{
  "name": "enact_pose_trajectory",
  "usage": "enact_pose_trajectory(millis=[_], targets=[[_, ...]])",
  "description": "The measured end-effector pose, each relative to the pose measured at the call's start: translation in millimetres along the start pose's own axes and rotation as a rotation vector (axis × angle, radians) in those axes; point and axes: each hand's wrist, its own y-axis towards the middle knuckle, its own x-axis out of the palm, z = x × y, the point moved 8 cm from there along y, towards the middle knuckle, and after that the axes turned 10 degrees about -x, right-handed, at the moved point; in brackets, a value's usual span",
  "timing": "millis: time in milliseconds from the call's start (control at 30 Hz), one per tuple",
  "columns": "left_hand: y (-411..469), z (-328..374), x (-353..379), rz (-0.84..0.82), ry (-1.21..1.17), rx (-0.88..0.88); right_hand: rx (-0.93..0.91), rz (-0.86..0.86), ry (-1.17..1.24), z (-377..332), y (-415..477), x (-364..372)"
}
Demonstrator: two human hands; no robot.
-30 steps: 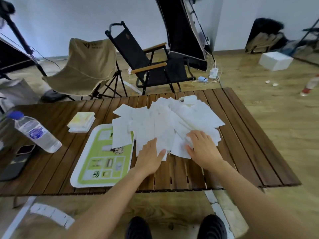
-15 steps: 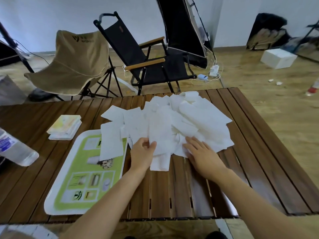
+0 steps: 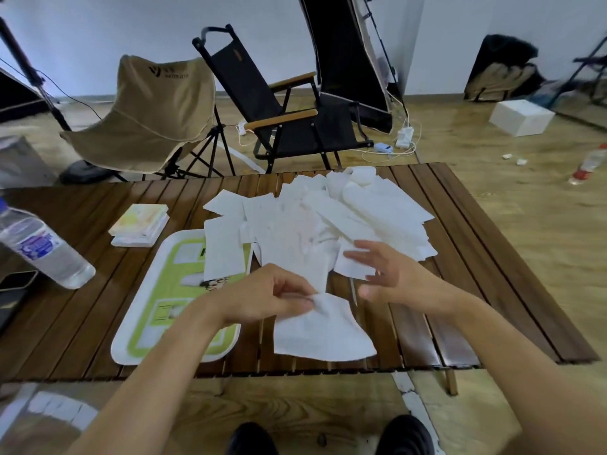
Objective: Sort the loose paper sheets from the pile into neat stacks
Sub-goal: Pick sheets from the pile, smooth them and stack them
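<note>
The dark slatted wooden desk point(image 3: 476, 290) carries a loose pile of white paper sheets point(image 3: 345, 218) at its far middle. One of the sheets overlaps the green-and-white tray point(image 3: 138, 323) at near left. Farther left are a small stack of pads point(image 3: 139, 221), a clear water bottle point(image 3: 42, 247) and a dark phone point(image 3: 16, 280).

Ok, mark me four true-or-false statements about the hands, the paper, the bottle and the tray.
1. The left hand pinches a single white paper sheet. True.
2. The right hand is a closed fist. False: its fingers are spread.
3. The clear plastic water bottle stands upright. False: it lies on its side.
4. A sheet from the loose white paper pile overlaps the green-and-white rectangular tray. True.
</note>
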Motion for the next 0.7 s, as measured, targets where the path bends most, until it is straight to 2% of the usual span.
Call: enact_pose_trajectory(millis=[100,233,367,433,533,600,700], targets=[[0.7,-3.3,1.8,0.013,-0.025,0.005,0.096,-0.152,-0.024,0.7,-8.2,16.3],[9.9,-16.5,-2.5,0.071,-0.046,-0.037,0.155,-0.219,-0.106,12.3,-6.0,24.5],[23.2,-50.1,-7.7,0.136,-0.023,-0.181,0.186,-0.119,-0.193,28.2,4.2,13.5],[32.4,-64.5,-11.6,0.205,0.047,-0.246,0.264,-0.043,-0.222,42.3,6.4,4.7],[48.7,-79.7,-6.4,0.214,0.089,-0.322,0.349,-0.042,-0.538,62.2,6.9,-6.9],[57.2,-84.1,-4.9,0.247,0.263,-0.337,0.361,-0.047,-0.737,68.5,7.5,-11.2],[62.7,-70.1,-14.9,0.468,0.749,-0.246,0.37,-0.044,-0.871,67.7,7.7,-15.8]])
